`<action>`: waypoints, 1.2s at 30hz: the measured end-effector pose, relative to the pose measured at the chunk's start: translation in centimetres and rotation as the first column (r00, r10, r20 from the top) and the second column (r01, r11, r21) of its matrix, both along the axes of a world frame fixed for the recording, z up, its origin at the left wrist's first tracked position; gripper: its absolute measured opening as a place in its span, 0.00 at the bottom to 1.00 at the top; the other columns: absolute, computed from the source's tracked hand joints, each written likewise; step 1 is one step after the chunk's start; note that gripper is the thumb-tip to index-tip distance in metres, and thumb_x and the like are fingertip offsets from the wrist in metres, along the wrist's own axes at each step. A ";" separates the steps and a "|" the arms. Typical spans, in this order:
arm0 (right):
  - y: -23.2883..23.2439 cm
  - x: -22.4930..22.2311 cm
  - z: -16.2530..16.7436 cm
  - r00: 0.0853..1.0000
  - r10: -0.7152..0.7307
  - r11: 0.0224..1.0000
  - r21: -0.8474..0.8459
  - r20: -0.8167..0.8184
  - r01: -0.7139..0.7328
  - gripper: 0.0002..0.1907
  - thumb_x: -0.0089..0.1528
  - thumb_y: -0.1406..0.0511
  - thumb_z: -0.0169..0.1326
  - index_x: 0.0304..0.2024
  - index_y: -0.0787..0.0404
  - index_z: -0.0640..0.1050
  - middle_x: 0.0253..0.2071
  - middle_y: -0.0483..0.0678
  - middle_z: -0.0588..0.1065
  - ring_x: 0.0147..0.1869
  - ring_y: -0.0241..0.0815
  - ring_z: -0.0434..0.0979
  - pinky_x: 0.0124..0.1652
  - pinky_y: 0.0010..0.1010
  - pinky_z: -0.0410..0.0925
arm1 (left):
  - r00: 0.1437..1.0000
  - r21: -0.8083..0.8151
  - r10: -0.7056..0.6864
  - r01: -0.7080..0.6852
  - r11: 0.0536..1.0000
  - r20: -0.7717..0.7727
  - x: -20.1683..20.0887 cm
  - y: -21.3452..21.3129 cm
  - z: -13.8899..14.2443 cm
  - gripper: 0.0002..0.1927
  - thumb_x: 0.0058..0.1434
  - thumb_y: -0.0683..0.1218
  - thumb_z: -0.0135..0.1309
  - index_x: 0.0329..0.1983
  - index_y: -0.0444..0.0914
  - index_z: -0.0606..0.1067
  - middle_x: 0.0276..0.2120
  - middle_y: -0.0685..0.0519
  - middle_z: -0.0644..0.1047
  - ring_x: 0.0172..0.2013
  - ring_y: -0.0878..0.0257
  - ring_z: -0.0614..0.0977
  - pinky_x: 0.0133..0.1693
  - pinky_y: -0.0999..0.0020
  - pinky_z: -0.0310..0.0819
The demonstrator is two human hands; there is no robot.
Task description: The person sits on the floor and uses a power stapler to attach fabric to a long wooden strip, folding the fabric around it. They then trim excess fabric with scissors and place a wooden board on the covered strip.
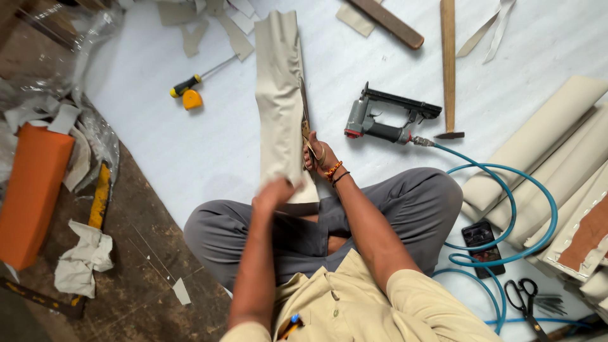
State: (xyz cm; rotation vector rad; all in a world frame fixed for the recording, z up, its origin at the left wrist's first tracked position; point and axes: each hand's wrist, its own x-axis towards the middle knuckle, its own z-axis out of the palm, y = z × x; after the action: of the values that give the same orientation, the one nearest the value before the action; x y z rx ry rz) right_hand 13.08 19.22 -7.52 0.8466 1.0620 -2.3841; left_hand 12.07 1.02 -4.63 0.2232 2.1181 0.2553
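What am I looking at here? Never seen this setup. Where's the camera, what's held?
One picture, from a camera on a person's head, looking down at their crossed legs on a white sheet. No machine: two bare hands. The left hand grips the near end of a beige strip. The right hand works scissors along its edge. Around: a staple gun on a blue hose, a hammer, a screwdriver, beige rolls, black scissors, a phone.
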 end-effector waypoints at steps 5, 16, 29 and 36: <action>-1.0 1.7 -0.9 1.000 0.006 0.996 -0.092 -0.013 -0.007 0.43 0.50 0.27 0.49 0.32 0.59 0.70 0.21 0.43 0.67 0.20 0.36 0.68 0.24 0.26 0.65 | 0.575 0.544 0.614 -0.318 0.777 -0.540 -11.2 5.3 -0.3 0.35 0.65 0.67 0.51 0.55 0.32 0.72 0.47 0.37 0.79 0.49 0.42 0.81 0.51 0.52 0.75; -3.2 7.0 -3.1 0.994 -0.107 0.984 -0.143 -0.001 0.106 0.40 0.56 0.30 0.49 0.30 0.60 0.71 0.21 0.44 0.68 0.21 0.35 0.67 0.24 0.25 0.63 | 0.677 0.261 0.450 -0.369 0.892 -0.582 -13.9 8.8 -3.8 0.26 0.65 0.66 0.48 0.40 0.39 0.74 0.37 0.47 0.81 0.42 0.48 0.77 0.47 0.42 0.64; -5.0 8.2 -2.2 0.990 -0.119 0.992 -0.029 0.073 0.122 0.36 0.57 0.33 0.50 0.27 0.58 0.70 0.17 0.41 0.66 0.16 0.31 0.64 0.18 0.22 0.61 | 0.466 0.520 0.509 -0.116 0.846 -0.724 -11.4 7.6 -5.6 0.21 0.76 0.52 0.42 0.28 0.37 0.65 0.17 0.44 0.71 0.17 0.48 0.71 0.24 0.53 0.66; -4.9 8.3 -2.3 0.990 -0.082 0.992 0.105 0.115 0.070 0.35 0.58 0.34 0.50 0.26 0.58 0.69 0.16 0.40 0.64 0.14 0.30 0.62 0.16 0.21 0.59 | 0.510 0.423 0.459 -0.195 0.885 -0.728 -11.3 8.4 -5.8 0.21 0.76 0.53 0.38 0.28 0.41 0.68 0.15 0.48 0.72 0.15 0.51 0.69 0.29 0.57 0.64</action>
State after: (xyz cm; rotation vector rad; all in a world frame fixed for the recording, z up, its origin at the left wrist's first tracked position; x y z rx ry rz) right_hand 21.42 14.35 -9.86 1.0688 1.1292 -2.3242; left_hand 0.80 9.39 -10.42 0.0948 3.0670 0.8422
